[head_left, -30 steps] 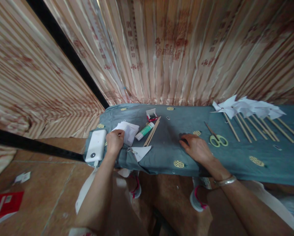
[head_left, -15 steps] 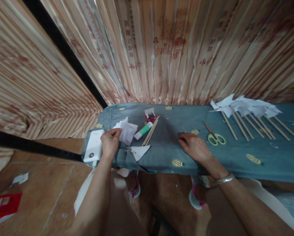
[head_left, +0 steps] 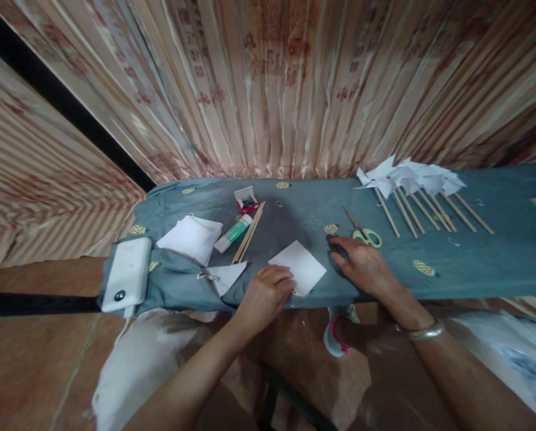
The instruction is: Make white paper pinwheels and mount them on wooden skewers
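Plainly white and flat, a square sheet of paper (head_left: 307,264) lies cornerwise near the front edge of the cloth-covered worktop (head_left: 308,212). My left hand (head_left: 268,291) pinches its near left edge, fingers drawn together. My right hand (head_left: 363,264) rests beside it, thumb and forefinger loosely parted, holding nothing, close to the green-handled scissors (head_left: 374,239).

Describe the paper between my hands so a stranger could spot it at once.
Find the blue-grey tablecloth, then its near part, where the left hand and right hand are. Between them lies the white paper. Unlike the layered paper pile and triangular scrap further left, it is one neat diamond shape.
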Demonstrator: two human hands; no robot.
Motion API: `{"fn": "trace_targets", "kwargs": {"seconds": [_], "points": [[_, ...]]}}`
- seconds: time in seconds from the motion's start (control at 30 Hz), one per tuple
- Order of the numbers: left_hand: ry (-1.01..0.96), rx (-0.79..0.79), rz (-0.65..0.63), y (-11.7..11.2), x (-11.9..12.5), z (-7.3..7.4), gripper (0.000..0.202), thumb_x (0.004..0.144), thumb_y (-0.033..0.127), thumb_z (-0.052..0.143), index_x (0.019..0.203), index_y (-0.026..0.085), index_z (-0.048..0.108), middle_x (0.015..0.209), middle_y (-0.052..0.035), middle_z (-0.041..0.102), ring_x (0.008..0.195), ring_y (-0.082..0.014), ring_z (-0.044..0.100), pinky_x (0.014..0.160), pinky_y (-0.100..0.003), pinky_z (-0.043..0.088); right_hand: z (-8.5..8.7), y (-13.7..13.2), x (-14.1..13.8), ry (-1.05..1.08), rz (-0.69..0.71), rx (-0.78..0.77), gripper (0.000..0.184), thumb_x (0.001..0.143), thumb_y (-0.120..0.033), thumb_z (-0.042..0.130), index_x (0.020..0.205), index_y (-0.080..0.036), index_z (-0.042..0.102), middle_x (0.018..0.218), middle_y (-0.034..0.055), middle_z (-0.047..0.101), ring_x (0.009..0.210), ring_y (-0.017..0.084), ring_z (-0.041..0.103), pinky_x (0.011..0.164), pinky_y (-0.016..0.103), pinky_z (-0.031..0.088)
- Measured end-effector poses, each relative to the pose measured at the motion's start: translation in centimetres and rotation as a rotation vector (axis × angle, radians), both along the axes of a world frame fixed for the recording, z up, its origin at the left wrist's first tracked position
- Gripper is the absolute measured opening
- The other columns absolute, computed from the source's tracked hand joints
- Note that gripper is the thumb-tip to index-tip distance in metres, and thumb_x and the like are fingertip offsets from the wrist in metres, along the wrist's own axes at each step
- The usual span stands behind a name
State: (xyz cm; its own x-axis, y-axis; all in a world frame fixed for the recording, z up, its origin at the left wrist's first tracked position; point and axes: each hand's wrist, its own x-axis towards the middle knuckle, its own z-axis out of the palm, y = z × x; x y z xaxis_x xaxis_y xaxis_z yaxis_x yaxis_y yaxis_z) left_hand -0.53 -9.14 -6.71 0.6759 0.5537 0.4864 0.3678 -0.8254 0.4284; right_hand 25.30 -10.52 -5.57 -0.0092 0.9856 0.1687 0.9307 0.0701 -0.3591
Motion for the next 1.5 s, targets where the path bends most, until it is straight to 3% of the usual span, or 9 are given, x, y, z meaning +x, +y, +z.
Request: {"fn": "trace_targets", "kwargs": {"seconds": [0.27,0.53,0.63,0.83,1.07,1.17,1.27,1.43,1.5], "points": [[0.061,-0.018,-0.007,-0.8,0.8,0.7,0.015,0.092,0.014,0.054,0.098,0.016,0.067,0.095,-0.0076,0.074,0.088,-0.0186,0.070,0.080,-0.032,0.057,1.7,-3.3,-0.2,0.291,0.234,-0.185,0.048,0.073,-0.013,0.065,0.119,-0.024,0.062,0.138,0.0097,0.059,0.127,0.028,0.056,0.106,0.049,0.046],[0.009,-0.082,-0.012,-1.1,1.3,1.2,0.017,0.093,0.016,0.051,0.097,0.014,0.068,0.093,-0.0085,0.075,0.086,-0.0190,0.071,0.078,-0.031,0.058,1.6,-3.4,-2.0,0.290,0.300,-0.161,0.034,0.074,-0.013,0.072,0.106,-0.020,0.065,0.122,0.0113,0.067,0.116,0.028,0.062,0.102,0.050,0.048],[-0.106,-0.289,0.038,-0.6,1.0,2.4,0.016,0.092,0.018,0.054,0.092,0.016,0.070,0.089,-0.0060,0.074,0.083,-0.0159,0.071,0.076,-0.025,0.056,1.9,-3.0,-1.7,0.351,0.213,-0.072,0.036,0.077,-0.021,0.072,0.112,-0.021,0.063,0.128,0.0117,0.064,0.121,0.029,0.058,0.104,0.050,0.046],[-0.601,-0.992,0.440,2.2,0.2,3.7,0.023,0.070,0.034,0.075,0.081,0.015,0.072,0.074,-0.0013,0.071,0.062,-0.0129,0.063,0.057,-0.024,0.053,3.1,-2.1,-0.7,0.536,-0.033,0.110,0.042,0.088,-0.036,0.060,0.129,-0.026,0.053,0.131,0.0103,0.062,0.117,0.026,0.061,0.099,0.045,0.051],[-0.735,-1.328,0.435,4.1,1.5,1.3,0.043,0.057,0.030,0.078,0.095,0.013,0.067,0.074,-0.0006,0.068,0.063,-0.0136,0.062,0.056,-0.026,0.052,2.0,-2.7,-2.1,0.178,0.230,0.039,0.069,0.085,-0.015,0.052,0.149,-0.024,0.029,0.159,0.0137,0.028,0.147,0.032,0.026,0.114,0.058,0.032],[-0.643,-1.296,0.400,4.5,1.9,0.0,0.050,0.061,0.024,0.073,0.109,0.013,0.063,0.068,0.0022,0.065,0.060,-0.0130,0.060,0.055,-0.024,0.050,1.4,-3.2,-2.6,0.116,0.305,-0.004,0.062,0.084,-0.010,0.050,0.144,-0.023,0.039,0.159,0.0157,0.027,0.146,0.034,0.026,0.111,0.060,0.035],[-0.446,-1.110,0.359,4.6,1.9,-0.6,0.047,0.068,0.020,0.067,0.115,0.013,0.061,0.070,0.0012,0.065,0.058,-0.0123,0.059,0.054,-0.023,0.048,1.2,-3.4,-2.6,0.123,0.365,0.018,0.035,0.089,-0.011,0.047,0.120,-0.020,0.061,0.152,0.0158,0.040,0.143,0.032,0.034,0.109,0.057,0.039],[-0.146,-0.493,0.213,3.1,1.1,1.1,0.025,0.083,0.019,0.061,0.107,0.017,0.069,0.112,-0.0099,0.068,0.102,-0.0213,0.062,0.090,-0.037,0.050,1.6,-3.4,-2.8,0.219,0.427,-0.018,0.021,0.093,-0.017,0.050,0.096,-0.019,0.070,0.127,0.0134,0.065,0.121,0.027,0.059,0.101,0.048,0.050],[-0.078,-0.394,0.116,2.1,0.7,2.0,0.021,0.092,0.027,0.055,0.098,0.018,0.072,0.107,-0.0094,0.069,0.103,-0.0216,0.060,0.092,-0.038,0.049,1.7,-3.3,-3.0,0.304,0.412,-0.049,0.019,0.093,-0.020,0.052,0.096,-0.021,0.071,0.114,0.0100,0.071,0.110,0.024,0.065,0.095,0.043,0.053]]}}
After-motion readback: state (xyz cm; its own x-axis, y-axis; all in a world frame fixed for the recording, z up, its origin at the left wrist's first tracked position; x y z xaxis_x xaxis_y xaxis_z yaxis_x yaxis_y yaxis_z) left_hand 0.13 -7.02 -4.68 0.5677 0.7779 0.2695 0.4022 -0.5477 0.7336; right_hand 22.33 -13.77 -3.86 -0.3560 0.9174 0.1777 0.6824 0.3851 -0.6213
